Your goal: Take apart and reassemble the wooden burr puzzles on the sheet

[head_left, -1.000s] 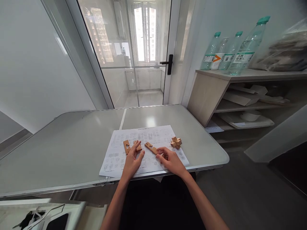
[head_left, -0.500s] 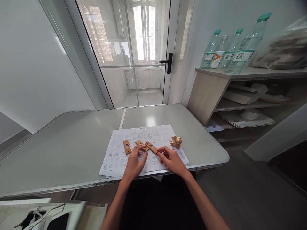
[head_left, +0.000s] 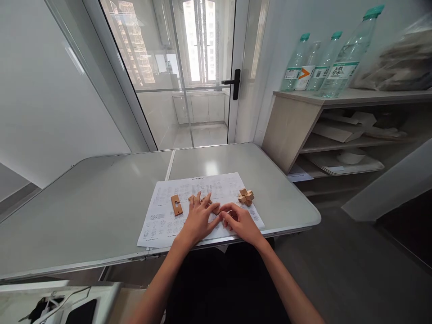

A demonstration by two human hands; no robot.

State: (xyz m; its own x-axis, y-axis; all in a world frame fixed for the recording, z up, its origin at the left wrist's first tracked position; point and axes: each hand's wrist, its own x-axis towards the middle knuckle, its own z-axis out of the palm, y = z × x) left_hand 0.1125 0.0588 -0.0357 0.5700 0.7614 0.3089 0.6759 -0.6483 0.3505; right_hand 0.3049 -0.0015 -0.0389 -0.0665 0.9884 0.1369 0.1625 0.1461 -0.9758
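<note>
My left hand (head_left: 200, 221) is over the middle of a printed sheet (head_left: 153, 225), fingers spread across flat notched wooden puzzle pieces and mostly covering them. At the right, my right hand (head_left: 242, 221) has its thumb and fingers closed at the near end of one wooden puzzle piece (head_left: 217, 210). Left of both hands, another notched wooden puzzle piece (head_left: 178, 211) lies flat on the paper, with a dark mark at its near end. A star-shaped interlocking wooden puzzle (head_left: 246, 197) sits on the sheet's right side, apart from my right hand.
The pale table (head_left: 101, 202) carries the sheet near its front edge. A shelf unit (head_left: 290, 130) stands to the right, with several plastic bottles (head_left: 342, 72) on top. Beyond the table is a glass door (head_left: 202, 110). A phone (head_left: 82, 312) lies low at the left.
My left hand has moved right and forward, its fingers now spread over the middle pieces. My right hand stays at the piece's end. The view has tilted slightly down.
</note>
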